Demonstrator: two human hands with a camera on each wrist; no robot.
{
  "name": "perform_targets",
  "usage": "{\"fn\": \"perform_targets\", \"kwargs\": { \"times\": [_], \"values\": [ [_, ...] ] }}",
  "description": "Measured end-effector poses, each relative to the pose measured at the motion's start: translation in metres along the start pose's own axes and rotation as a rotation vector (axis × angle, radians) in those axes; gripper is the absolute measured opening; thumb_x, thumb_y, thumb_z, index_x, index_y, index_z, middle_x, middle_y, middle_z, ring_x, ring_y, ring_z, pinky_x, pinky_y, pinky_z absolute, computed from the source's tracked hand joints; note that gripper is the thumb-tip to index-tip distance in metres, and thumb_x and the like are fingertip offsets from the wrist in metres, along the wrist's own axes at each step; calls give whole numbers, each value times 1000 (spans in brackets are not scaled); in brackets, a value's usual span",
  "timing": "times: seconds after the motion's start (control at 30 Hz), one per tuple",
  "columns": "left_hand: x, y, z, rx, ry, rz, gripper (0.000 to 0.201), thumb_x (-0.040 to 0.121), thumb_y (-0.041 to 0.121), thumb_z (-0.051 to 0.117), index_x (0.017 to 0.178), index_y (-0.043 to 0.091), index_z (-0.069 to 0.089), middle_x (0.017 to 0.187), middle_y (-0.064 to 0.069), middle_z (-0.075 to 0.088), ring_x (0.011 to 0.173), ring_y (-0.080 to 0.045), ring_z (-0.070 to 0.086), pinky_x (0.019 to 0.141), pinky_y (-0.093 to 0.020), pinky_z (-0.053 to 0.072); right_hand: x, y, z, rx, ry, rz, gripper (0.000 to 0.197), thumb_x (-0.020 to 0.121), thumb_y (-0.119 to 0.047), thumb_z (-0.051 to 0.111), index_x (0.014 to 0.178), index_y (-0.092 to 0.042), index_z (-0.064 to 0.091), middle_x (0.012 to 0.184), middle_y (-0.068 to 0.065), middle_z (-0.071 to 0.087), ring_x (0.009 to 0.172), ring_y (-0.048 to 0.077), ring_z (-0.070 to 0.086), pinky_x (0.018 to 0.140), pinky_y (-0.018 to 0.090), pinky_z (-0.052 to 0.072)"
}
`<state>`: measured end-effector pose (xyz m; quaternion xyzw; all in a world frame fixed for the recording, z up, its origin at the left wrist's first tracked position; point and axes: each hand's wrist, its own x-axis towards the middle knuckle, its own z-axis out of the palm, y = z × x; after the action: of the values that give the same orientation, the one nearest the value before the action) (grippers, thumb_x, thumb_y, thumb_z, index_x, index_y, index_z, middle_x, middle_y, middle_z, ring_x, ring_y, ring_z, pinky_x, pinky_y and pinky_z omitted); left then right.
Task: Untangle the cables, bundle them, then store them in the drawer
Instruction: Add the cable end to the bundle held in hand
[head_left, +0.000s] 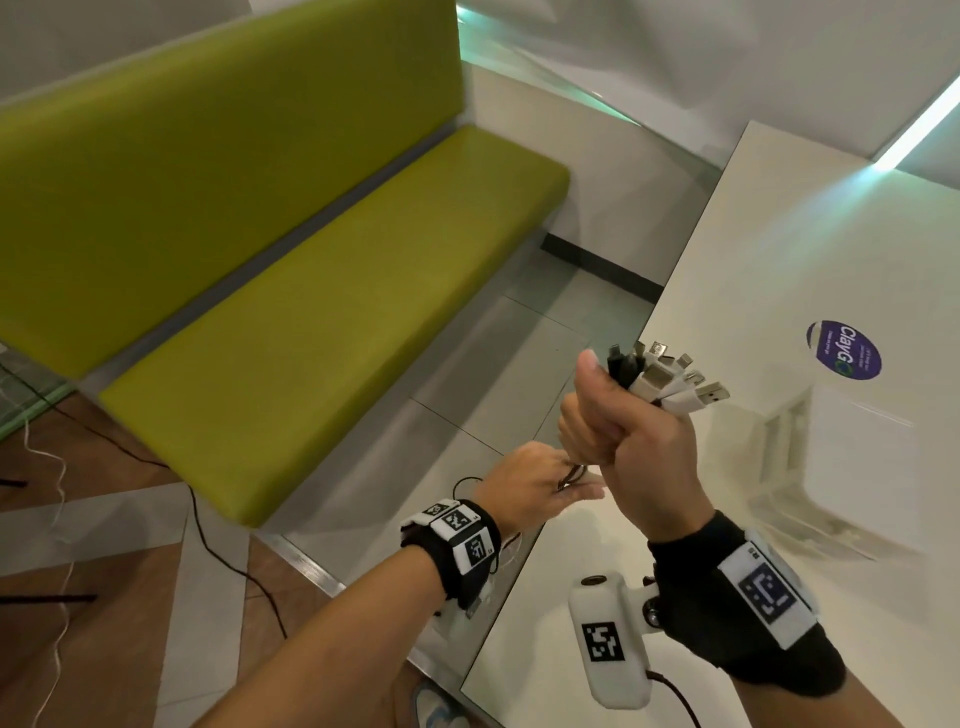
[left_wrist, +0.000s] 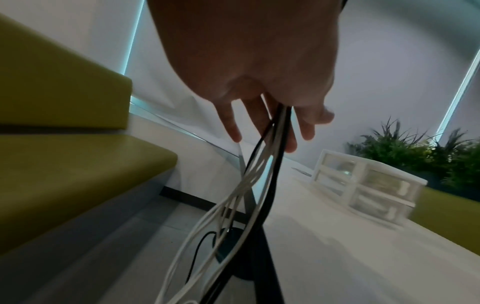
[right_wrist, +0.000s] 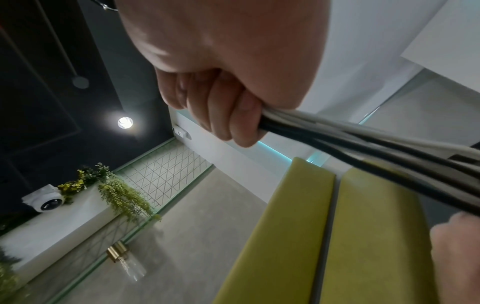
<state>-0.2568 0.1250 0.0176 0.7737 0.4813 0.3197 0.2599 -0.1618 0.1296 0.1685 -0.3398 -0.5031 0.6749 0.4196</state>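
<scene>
My right hand (head_left: 615, 423) is raised over the table's near-left edge, its fist closed round a bundle of black and white cables (right_wrist: 363, 139). Their USB plugs (head_left: 675, 382) fan out above my thumb. Just below the fist, my left hand (head_left: 540, 486) has its fingers (left_wrist: 306, 129) nearly straight. The cables (left_wrist: 259, 174) run down between those fingers and hang toward the floor. A translucent white drawer unit (head_left: 857, 467) stands on the white table (head_left: 753, 249), to the right of my hands, also seen as the drawer unit (left_wrist: 369, 185) with its drawers closed.
A green padded bench (head_left: 311, 312) fills the left, with tiled floor between it and the table. A round purple sticker (head_left: 844, 351) is on the tabletop. Thin black and white leads (head_left: 234, 561) trail on the floor. Potted plants (left_wrist: 428, 148) stand behind the drawer unit.
</scene>
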Motion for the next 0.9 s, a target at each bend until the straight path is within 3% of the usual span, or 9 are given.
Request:
{"fn": "perform_targets", "kwargs": {
  "times": [0.1, 0.2, 0.27, 0.37, 0.53, 0.7, 0.77, 0.83, 0.9],
  "values": [
    [10, -12, -7, -38, -186, -224, 28, 96, 27, 53, 98, 1, 63, 95, -22, 66, 88, -36, 61, 77, -44, 51, 3, 2, 6, -11, -18, 9, 48, 87, -25, 57, 54, -17, 23, 47, -4, 17, 42, 12, 13, 47, 26, 13],
    [7, -43, -10, 95, -317, -238, 26, 95, 43, 54, 115, 27, 57, 119, -2, 62, 104, -25, 59, 88, -47, 49, 7, 0, 9, -34, -84, -7, 49, 90, -23, 54, 50, -22, 26, 46, -6, 18, 41, 11, 13, 48, 31, 9],
    [3, -56, -14, 177, -405, -261, 38, 95, 49, 50, 131, 40, 44, 140, 8, 50, 121, -20, 51, 98, -48, 44, 8, -3, 10, -28, -109, 6, 49, 91, -23, 53, 48, -25, 29, 46, -6, 19, 41, 11, 12, 49, 32, 8],
    [-2, -58, -22, 248, -499, -391, 56, 98, 46, 46, 148, 38, 24, 156, 4, 29, 136, -24, 37, 109, -48, 29, 10, -5, 16, -42, -129, 10, 47, 90, -24, 55, 50, -27, 31, 48, -5, 19, 42, 12, 13, 48, 30, 10],
    [-29, -80, -22, 303, -629, -616, 88, 92, 37, 57, 148, 46, -10, 163, 2, 3, 146, -26, 20, 114, -62, 13, 19, -17, 20, -89, -169, -19, 47, 92, -26, 54, 51, -28, 31, 48, -6, 20, 42, 12, 14, 47, 29, 12],
    [-38, -92, -30, 235, -623, -705, 77, 97, 33, 45, 150, 40, -11, 162, -3, 9, 144, -28, 25, 116, -57, 14, 14, -22, 26, -118, -206, -42, 49, 92, -26, 54, 48, -29, 31, 47, -6, 20, 42, 14, 14, 48, 28, 14],
    [-34, -87, -31, -18, -554, -788, 70, 97, 24, 40, 152, 38, -2, 162, -3, 6, 146, -28, 18, 118, -48, 13, 13, -25, 27, -144, -197, -57, 49, 91, -26, 55, 49, -28, 30, 47, -6, 21, 41, 14, 15, 48, 28, 15],
    [-33, -81, -32, -343, -445, -867, 64, 98, 11, 37, 154, 23, 8, 160, -5, 11, 146, -26, 15, 116, -40, 13, 15, -29, 27, -161, -191, -71, 48, 91, -27, 55, 50, -28, 31, 47, -6, 21, 41, 14, 16, 48, 28, 15],
    [-36, -84, -33, -598, -297, -974, 57, 94, 26, 44, 148, 12, 31, 153, -4, 27, 140, -25, 28, 110, -39, 24, 16, -31, 24, -168, -190, -73, 48, 91, -27, 55, 50, -28, 31, 47, -5, 20, 42, 14, 15, 48, 28, 14]
  ]
}}
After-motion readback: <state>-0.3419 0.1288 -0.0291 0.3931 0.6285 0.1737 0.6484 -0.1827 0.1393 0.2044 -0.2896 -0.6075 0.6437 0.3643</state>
